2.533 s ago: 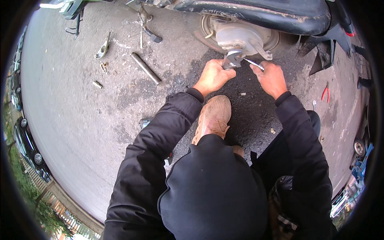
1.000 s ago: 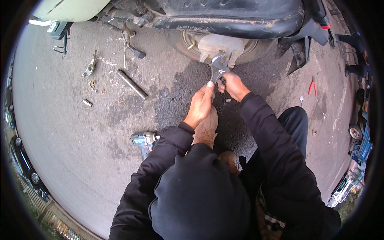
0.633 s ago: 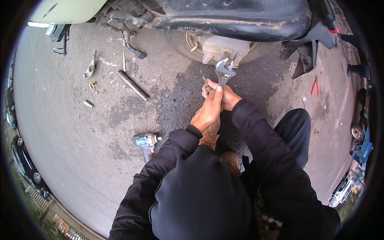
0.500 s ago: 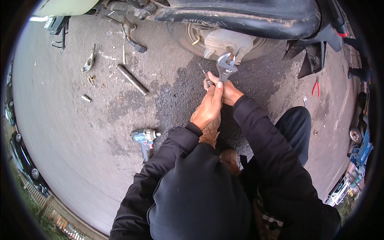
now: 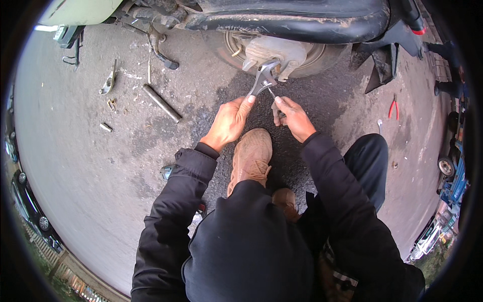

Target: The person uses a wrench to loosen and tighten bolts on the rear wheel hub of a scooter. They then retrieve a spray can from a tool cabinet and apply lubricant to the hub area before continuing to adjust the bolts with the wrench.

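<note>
My left hand is closed round the handle of a silver adjustable wrench, its thumb along the shank. The wrench's jaws are up against the lower edge of the grey hub cover on a vehicle's wheel; whether they grip a nut there I cannot make out. To the right, my right hand is closed on a thin metal rod-like tool, most of it hidden by the fingers. The rod's tip points up toward the wrench head.
Dirty black bodywork overhangs the wheel. On the asphalt at left lie a metal tube, a socket and a ratchet-like tool. Red-handled pliers lie at right. A blue power tool is mostly hidden by my left sleeve.
My hands, close together before, have separated. The left has moved left with the wrench, now tilted against the hub; the right has moved to the right of the wrench with the thin tool.
</note>
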The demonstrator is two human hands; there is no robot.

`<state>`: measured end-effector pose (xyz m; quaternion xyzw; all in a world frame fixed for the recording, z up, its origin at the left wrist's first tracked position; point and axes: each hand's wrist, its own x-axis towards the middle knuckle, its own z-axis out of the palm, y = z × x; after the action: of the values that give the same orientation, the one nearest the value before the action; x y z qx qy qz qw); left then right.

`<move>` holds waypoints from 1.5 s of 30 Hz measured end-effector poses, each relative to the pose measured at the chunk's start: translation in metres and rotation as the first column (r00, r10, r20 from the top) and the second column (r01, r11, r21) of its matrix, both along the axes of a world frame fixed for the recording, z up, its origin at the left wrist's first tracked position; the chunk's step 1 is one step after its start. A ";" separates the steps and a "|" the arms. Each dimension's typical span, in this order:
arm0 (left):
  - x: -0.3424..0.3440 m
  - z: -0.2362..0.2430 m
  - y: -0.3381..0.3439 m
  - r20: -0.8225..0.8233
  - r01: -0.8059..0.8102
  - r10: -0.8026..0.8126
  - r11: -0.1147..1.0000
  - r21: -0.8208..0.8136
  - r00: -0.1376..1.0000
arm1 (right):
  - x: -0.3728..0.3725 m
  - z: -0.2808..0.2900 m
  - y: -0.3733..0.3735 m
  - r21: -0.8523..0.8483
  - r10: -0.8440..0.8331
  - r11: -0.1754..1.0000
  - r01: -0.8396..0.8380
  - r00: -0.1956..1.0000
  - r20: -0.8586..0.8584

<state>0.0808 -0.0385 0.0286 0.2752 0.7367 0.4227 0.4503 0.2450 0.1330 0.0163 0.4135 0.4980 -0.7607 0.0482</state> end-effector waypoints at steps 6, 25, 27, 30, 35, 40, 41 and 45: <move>0.033 -0.005 0.005 0.081 -0.125 0.119 0.989 0.078 0.990 | -0.041 -0.016 -0.023 -0.295 -0.285 0.927 0.232 0.947 -0.151; 0.014 0.026 -0.010 0.170 -0.035 0.034 0.999 0.000 0.985 | -0.014 0.008 -0.036 -0.170 0.033 0.984 -0.045 0.997 -0.075; 0.023 0.022 -0.007 0.044 -0.023 0.017 0.991 0.135 0.999 | -0.005 0.020 -0.034 -0.046 0.060 0.997 -0.060 0.998 -0.002; 0.037 0.018 -0.004 -0.166 -0.025 0.048 0.989 0.143 0.985 | -0.004 0.029 -0.037 -0.051 0.011 0.999 -0.016 0.995 -0.098; 0.048 0.020 -0.003 0.168 -0.189 0.156 0.961 0.204 0.973 | -0.007 0.039 -0.049 -0.279 -0.074 0.960 -0.022 0.941 -0.329; 0.054 0.019 -0.008 0.044 -0.153 0.147 0.958 0.243 0.988 | -0.005 0.053 -0.056 -0.335 -0.092 0.942 -0.022 0.943 -0.320; 0.056 0.018 -0.009 0.032 -0.152 0.149 0.951 0.269 0.988 | -0.006 0.054 -0.058 -0.282 -0.071 0.959 -0.016 0.952 -0.298; 0.062 0.012 -0.011 0.538 -0.429 0.268 0.882 0.197 0.799 | 0.001 0.061 -0.063 0.016 -0.008 1.000 0.007 0.999 0.034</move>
<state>0.1430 -0.0495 0.0403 0.0822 0.5591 0.6650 0.4884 0.2459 0.0698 0.0769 0.4285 0.5016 -0.7499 0.0504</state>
